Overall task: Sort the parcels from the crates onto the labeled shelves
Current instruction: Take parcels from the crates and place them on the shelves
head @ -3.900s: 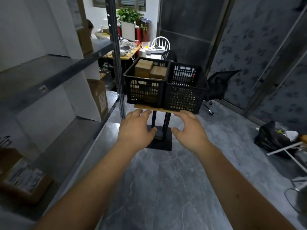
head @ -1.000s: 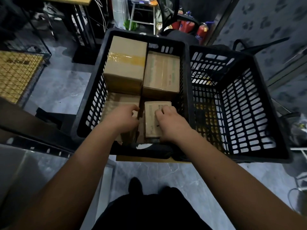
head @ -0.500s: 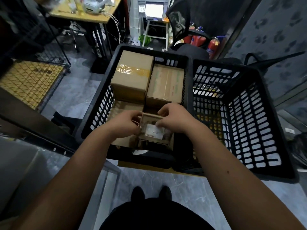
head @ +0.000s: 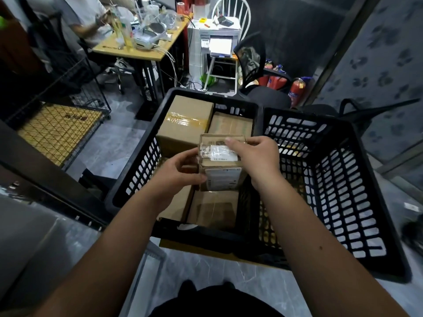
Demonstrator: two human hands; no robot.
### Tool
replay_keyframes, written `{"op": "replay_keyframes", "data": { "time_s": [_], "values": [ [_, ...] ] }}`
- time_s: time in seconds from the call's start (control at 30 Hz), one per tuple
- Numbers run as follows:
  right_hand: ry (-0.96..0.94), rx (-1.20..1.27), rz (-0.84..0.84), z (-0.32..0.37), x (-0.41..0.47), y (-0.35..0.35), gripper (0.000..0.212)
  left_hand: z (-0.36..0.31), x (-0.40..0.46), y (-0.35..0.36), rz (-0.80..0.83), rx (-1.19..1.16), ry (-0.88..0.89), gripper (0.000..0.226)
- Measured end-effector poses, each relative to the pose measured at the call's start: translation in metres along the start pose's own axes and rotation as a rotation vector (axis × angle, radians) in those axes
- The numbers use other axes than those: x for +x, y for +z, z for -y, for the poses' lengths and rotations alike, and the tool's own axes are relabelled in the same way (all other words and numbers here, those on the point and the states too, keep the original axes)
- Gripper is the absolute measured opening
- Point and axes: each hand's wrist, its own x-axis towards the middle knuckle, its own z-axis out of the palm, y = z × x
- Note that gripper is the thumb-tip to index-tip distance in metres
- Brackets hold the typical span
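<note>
I hold a small cardboard parcel (head: 220,162) with a white barcode label above the left black crate (head: 137,179). My left hand (head: 180,171) grips its left side and my right hand (head: 256,160) grips its right side and top edge. Under it, inside the crate, lie a tall taped box (head: 184,121) at the back left, a flat box (head: 231,125) at the back right, and more cardboard parcels (head: 212,209) at the front. The right black crate (head: 338,179) stands beside it; I see no parcels in it.
Metal shelving (head: 34,179) runs along my left. Behind the crates are a wire cage (head: 57,124), a cluttered desk (head: 139,40) with a seated person, a printer (head: 219,40) on a white chair, a black office chair (head: 258,65) and fire extinguishers (head: 295,88).
Both hands went into the left crate, took the small parcel from its front right and have lifted it above the other boxes. The view tilted up slightly.
</note>
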Motion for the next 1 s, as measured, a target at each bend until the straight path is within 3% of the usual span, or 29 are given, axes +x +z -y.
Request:
{"op": "replay_keyframes", "data": {
  "time_s": [0.1, 0.2, 0.33, 0.43, 0.6, 0.7, 0.83, 1.0],
  "values": [
    [0.025, 0.148, 0.069, 0.004, 0.003, 0.0, 0.039, -0.003, 0.0, 0.003, -0.017, -0.047, 0.024, 0.069],
    [-0.013, 0.177, 0.129, 0.006, 0.002, -0.002, 0.031, -0.005, -0.001, 0.002, -0.049, -0.05, 0.033, 0.073],
    [-0.044, 0.218, 0.269, 0.01, -0.008, -0.005, 0.034, -0.008, 0.0, 0.005, -0.11, -0.092, 0.028, 0.069],
    [0.048, 0.285, 0.396, 0.012, -0.012, -0.006, 0.043, -0.01, 0.002, 0.008, -0.142, -0.131, 0.023, 0.066],
    [0.091, 0.32, 0.461, 0.013, -0.013, -0.011, 0.047, -0.01, 0.006, 0.006, -0.175, -0.228, 0.01, 0.055],
    [0.092, 0.321, 0.481, 0.012, -0.011, -0.008, 0.047, -0.01, 0.008, 0.008, -0.176, -0.253, 0.003, 0.067],
    [0.065, 0.253, 0.472, 0.008, -0.005, -0.006, 0.032, -0.016, 0.008, 0.012, -0.153, -0.222, 0.023, 0.096],
    [0.059, 0.304, 0.486, 0.007, 0.0, -0.008, 0.033, -0.015, 0.011, 0.013, -0.134, -0.222, 0.013, 0.091]
  ]
}}
